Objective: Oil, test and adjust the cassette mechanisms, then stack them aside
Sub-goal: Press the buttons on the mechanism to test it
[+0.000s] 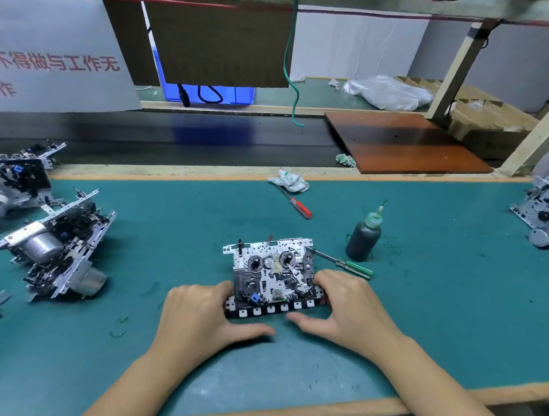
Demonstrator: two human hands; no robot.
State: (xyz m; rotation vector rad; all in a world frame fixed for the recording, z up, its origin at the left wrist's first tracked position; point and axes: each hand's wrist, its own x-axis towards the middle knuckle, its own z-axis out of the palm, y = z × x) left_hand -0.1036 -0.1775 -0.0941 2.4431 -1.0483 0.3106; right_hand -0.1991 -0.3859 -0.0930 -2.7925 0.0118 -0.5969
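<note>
Left hand: fingers curled round the left end of the mechanism, at the near corner by the key row; thumb stretched toward centre along the mat just in front of the keys. Holding, not spread.
Right hand: fingers curled over the right end of the mechanism, fingertips on or against its right edge; thumb reaching in under the near edge. Whether the thumb touches the keys cannot be told.
Mechanism: flat on the mat, reels and gears upward, key row facing the person, held between both hands.
Step in hand: judged to be testing, or steadying for it. Both hands sit at the key end and neither holds a tool.
Oil bottle: upright, behind and to the right of the mechanism, near it but apart; untouched.
Green screwdriver: lying to the right of the mechanism, its tip at the upper right corner of the plate; contact cannot be confirmed.
Red screwdriver: well behind the mechanism, beside a crumpled rag.
Stack: several mechanisms heaped well to the left of the one in hand. More units lie far to its right.
Next move, as judged: press the keys one by one while the other hand keeps the plate from sliding, and watch the reels. If adjustment is needed, the right hand must let go and reach for the green screwdriver.
Risk: plate may skid on the mat under key pressure.
</note>
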